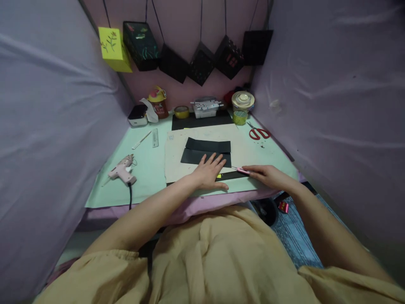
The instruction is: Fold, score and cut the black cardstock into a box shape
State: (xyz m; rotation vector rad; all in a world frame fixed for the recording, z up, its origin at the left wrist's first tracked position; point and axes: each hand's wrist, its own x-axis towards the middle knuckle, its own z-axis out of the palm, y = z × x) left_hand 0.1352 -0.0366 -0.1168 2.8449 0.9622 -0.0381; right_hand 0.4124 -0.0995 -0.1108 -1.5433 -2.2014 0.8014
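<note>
Two pieces of black paper lie partly overlapping on a cream board. My left hand rests with spread fingers on the near edge of the lower piece. Its thumb reaches over a long black strip at the board's front edge, which has a small yellow patch. My right hand is closed around a thin pink cutter, whose tip points left toward the near right corner of the black paper.
A glue gun lies left, near a pen and a ruler. Red-handled scissors lie right. Tape rolls, a marker box and a phone-like device line the back. Black boxes hang above.
</note>
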